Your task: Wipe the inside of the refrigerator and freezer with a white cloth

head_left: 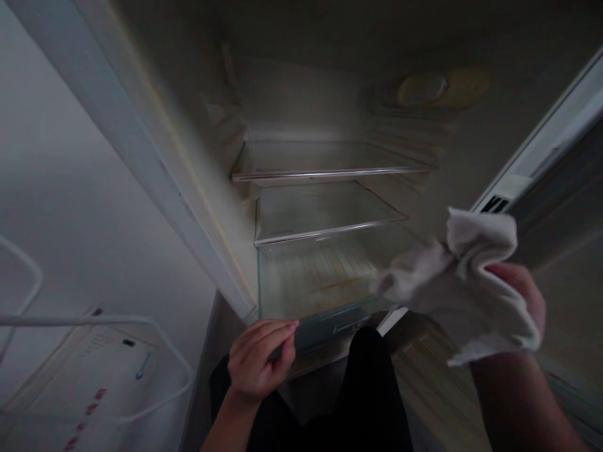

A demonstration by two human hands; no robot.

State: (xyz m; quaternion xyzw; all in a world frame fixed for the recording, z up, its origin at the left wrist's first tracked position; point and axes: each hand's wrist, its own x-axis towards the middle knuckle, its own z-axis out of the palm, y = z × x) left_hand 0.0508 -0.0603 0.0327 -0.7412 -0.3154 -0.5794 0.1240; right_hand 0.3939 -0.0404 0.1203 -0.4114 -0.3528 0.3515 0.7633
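In my right hand (522, 292) is a crumpled white cloth (471, 295), bunched and hanging out to the left of my fingers, its far end blurred. My left hand (261, 358) is loosely closed at the front of a clear drawer (301, 339) low in the refrigerator; nothing shows between its fingers, and I cannot tell whether they touch the drawer. Above the drawer are two glass shelves, the lower shelf (325, 210) and the upper shelf (320, 158), both bare where visible.
A yellowish light cover (443, 86) is on the upper right inner wall. The refrigerator's left side edge (183, 182) rises close to my left arm. At lower left, a white wire rack (155, 339) stands before a white box (98, 383) with red print. My knees (372, 383) are below the drawer.
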